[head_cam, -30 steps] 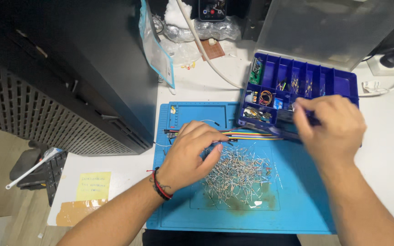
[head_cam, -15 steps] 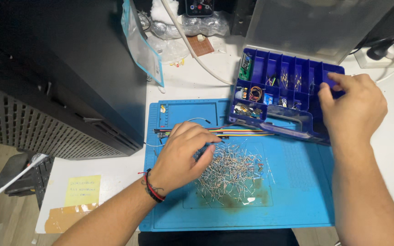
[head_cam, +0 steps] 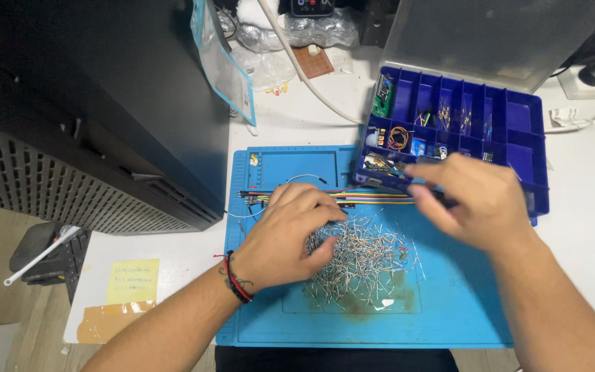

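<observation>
My left hand (head_cam: 287,234), with a red and black wrist band, lies palm down on the blue work mat (head_cam: 449,310). Its curled fingertips press into a heap of small wire-legged components (head_cam: 366,258). My right hand (head_cam: 480,203) is blurred and hovers over the mat by the front edge of the blue compartment box (head_cam: 521,148). Its fingers pinch a thin dark object (head_cam: 447,202) that I cannot identify. A ribbon of coloured jumper wires (head_cam: 377,200) runs across the mat between the two hands.
A black computer case (head_cam: 105,103) stands at the left. The box's clear lid (head_cam: 490,34) stands open behind it. A plastic bag (head_cam: 225,69), a white cable (head_cam: 297,65) and a small brown board lie at the back. A yellow sticky note (head_cam: 132,279) is on the near-left table.
My right hand has come back from the box's far-right compartments to the mat beside its front edge. My left hand has slid from the jumper wires into the component heap.
</observation>
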